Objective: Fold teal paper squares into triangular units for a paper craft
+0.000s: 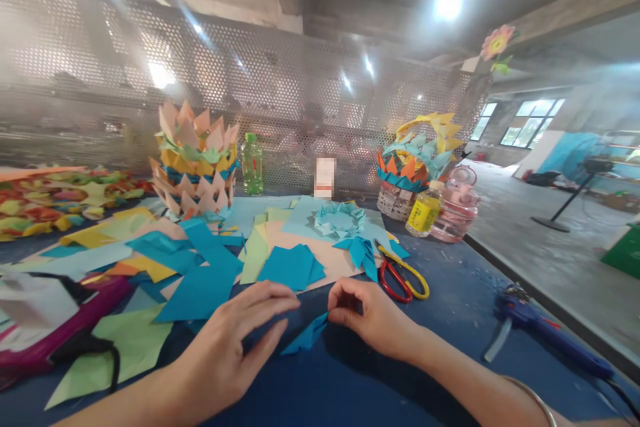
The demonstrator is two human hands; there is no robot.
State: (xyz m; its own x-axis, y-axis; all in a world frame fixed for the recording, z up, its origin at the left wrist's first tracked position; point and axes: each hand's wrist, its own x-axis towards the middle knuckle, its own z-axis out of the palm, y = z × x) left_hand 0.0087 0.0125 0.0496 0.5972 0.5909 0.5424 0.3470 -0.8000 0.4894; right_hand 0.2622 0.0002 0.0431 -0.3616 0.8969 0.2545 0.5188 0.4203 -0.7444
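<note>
Between my two hands is a small folded piece of blue paper (307,337), low over the dark blue table. My right hand (367,317) pinches its upper right tip between thumb and forefinger. Just left of the piece, my left hand (250,333) is held with its fingers stretched out and thumb apart, gripping nothing. A stack of blue paper squares (289,267) lies just beyond my hands. Several folded blue pieces (361,253) sit to its right, and behind them rests a ring of pale blue folded paper (340,219).
Red-and-yellow-handled scissors (400,280) and a blue glue gun (555,330) lie to the right. Loose paper sheets (200,287) and a purple tool (90,320) cover the left. Paper baskets (195,167) and bottles (253,167) stand at the back before a perforated panel (280,93).
</note>
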